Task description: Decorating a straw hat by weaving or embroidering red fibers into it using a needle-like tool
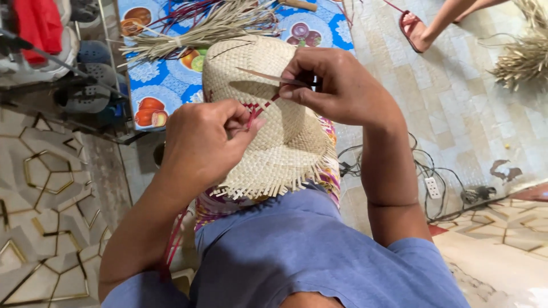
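Two bare hands work over a half-woven straw hat (268,114) that rests on the person's lap, crown up and tipped away from the body, so the woven surface faces the eyes and both hands can reach it. The left hand (202,142) sits at the near left edge of the hat, fingers curled and pressed together, pinching a thin red strip (260,109) against the weave; the pinch appears to keep that strip taut while it crosses the straw. The right hand (337,85) hovers over the upper right part of the crown, thumb and forefinger closed on a narrow pale straw strip (268,76) that points left across the hat, held flat and low, as if to lie in line with the rows already woven. The red strip runs slanting between the two hands, touching the hat's surface. The hat's lower edge ends in a fringe of loose unwoven ends just above the blue shirt (308,251), so the brim seems unfinished there.

Beyond the hat's far edge lies a bundle of dry straw (200,31) with some red strands, on a blue cloth with fruit pictures (165,85), near enough for a hand to draw from. At the top right corner of the tiled floor (456,102) another person's sandalled foot (415,28) stands well apart, and a second straw heap (525,57) lies at the right edge. Cables and a power strip (434,187) lie on the floor to the right of the right forearm
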